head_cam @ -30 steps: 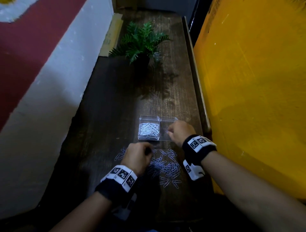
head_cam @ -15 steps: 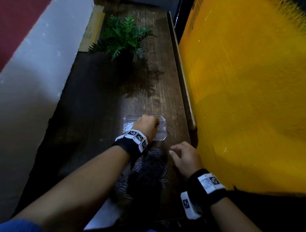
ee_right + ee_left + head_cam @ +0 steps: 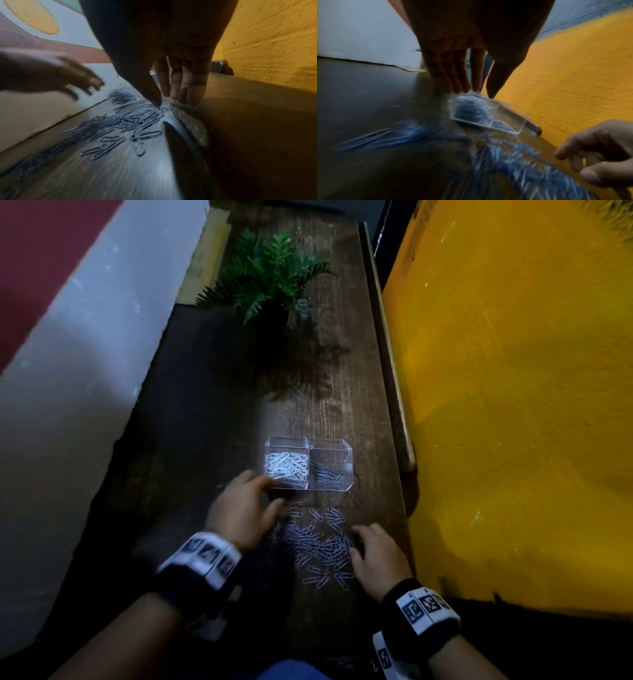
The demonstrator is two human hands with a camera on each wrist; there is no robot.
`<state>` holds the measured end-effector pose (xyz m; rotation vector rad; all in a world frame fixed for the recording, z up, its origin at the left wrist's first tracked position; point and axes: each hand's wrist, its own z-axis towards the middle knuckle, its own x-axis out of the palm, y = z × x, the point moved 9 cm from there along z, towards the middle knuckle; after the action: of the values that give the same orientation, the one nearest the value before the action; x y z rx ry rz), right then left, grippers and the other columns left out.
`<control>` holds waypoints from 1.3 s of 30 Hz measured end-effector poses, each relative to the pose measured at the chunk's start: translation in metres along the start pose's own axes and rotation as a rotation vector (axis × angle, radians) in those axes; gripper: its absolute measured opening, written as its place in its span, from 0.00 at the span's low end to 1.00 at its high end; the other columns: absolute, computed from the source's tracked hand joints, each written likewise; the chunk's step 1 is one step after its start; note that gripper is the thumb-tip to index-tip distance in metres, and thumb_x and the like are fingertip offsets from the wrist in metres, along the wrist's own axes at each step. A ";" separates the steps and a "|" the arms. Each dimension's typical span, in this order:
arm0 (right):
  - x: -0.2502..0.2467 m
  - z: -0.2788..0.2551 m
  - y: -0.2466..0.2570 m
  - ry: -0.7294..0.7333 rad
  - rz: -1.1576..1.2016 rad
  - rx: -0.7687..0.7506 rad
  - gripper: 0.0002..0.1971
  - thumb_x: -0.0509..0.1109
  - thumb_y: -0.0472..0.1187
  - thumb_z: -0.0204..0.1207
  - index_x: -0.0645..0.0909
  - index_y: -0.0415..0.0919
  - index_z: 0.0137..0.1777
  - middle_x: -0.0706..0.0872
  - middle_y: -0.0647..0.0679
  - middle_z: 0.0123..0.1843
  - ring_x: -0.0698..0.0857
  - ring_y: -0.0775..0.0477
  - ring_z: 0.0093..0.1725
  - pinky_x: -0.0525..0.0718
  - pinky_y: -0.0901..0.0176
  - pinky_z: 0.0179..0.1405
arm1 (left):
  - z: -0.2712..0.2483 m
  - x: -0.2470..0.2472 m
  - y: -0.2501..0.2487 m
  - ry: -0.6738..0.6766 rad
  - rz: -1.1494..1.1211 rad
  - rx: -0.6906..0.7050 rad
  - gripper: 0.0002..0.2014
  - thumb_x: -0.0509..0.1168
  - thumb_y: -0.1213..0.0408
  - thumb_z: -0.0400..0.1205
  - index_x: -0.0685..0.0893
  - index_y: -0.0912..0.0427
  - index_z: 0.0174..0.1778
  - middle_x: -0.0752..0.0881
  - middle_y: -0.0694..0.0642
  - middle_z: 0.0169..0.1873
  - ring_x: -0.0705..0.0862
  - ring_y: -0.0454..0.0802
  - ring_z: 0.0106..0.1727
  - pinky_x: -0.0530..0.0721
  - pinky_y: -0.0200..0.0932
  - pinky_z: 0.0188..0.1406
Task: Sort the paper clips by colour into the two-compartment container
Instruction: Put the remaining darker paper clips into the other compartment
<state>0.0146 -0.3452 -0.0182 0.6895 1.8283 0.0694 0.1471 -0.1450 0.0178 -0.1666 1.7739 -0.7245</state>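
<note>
A clear two-compartment container [image 3: 346,486] stands on the dark wooden table. White paper clips [image 3: 286,469] fill its left compartment and a few blue clips [image 3: 329,475] lie in its right one. A loose pile of blue clips [image 3: 318,542] is spread just in front of it. My left hand [image 3: 267,491] hovers at the container's front left corner, fingers straight and holding nothing; the blurred left wrist view shows those fingers [image 3: 462,81] above the container [image 3: 488,119]. My right hand [image 3: 356,542] rests at the pile's right edge. Its thumb tip [image 3: 157,104] touches the clips [image 3: 137,120].
A potted fern [image 3: 270,275] stands farther back on the table. A yellow wall [image 3: 513,405] runs close along the right edge, behind a raised metal strip [image 3: 397,405]. On the left is a white and red wall [image 3: 85,354]. Bare wood lies between the fern and the container.
My left hand went from the pile to above the container, then drew back to its front left corner. My right hand left the container and came down to the pile's right edge.
</note>
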 end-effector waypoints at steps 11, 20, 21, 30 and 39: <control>0.023 -0.005 0.026 0.062 0.072 -0.006 0.20 0.66 0.39 0.80 0.75 0.44 0.71 0.77 0.52 0.60 0.79 0.55 0.58 0.78 0.65 0.60 | -0.083 0.046 0.079 0.221 0.120 -0.223 0.39 0.72 0.48 0.73 0.66 0.52 0.79 0.68 0.58 0.68 0.73 0.56 0.67 0.72 0.47 0.70; 0.027 -0.004 0.068 0.098 -0.082 -0.204 0.29 0.69 0.50 0.77 0.66 0.48 0.77 0.74 0.52 0.65 0.76 0.51 0.64 0.76 0.60 0.62 | -0.072 0.073 0.029 0.325 0.126 -0.123 0.39 0.70 0.44 0.74 0.61 0.46 0.79 0.64 0.50 0.73 0.66 0.50 0.73 0.77 0.51 0.68; 0.029 -0.003 0.072 0.104 -0.111 -0.230 0.29 0.69 0.50 0.77 0.65 0.48 0.77 0.74 0.51 0.65 0.76 0.51 0.64 0.76 0.59 0.63 | -0.069 0.073 0.028 0.322 0.133 -0.114 0.38 0.69 0.44 0.75 0.62 0.46 0.79 0.64 0.50 0.73 0.66 0.50 0.73 0.77 0.51 0.67; 0.030 0.011 0.085 0.083 -0.160 -0.340 0.12 0.64 0.45 0.82 0.83 0.41 0.57 0.81 0.49 0.52 0.82 0.50 0.50 0.83 0.58 0.54 | -0.053 0.062 0.021 0.307 0.150 -0.074 0.28 0.67 0.47 0.78 0.69 0.46 0.74 0.71 0.48 0.67 0.72 0.49 0.68 0.80 0.49 0.61; 0.015 0.015 0.085 0.040 -0.093 -0.362 0.10 0.65 0.41 0.81 0.86 0.39 0.53 0.85 0.47 0.50 0.84 0.49 0.48 0.84 0.60 0.53 | -0.048 0.064 0.015 0.363 0.108 -0.028 0.12 0.62 0.57 0.83 0.84 0.49 0.61 0.80 0.49 0.59 0.82 0.48 0.55 0.82 0.44 0.57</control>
<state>0.0602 -0.2713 -0.0050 0.3496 1.8196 0.3456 0.0855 -0.1434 -0.0357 0.0471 2.1205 -0.6828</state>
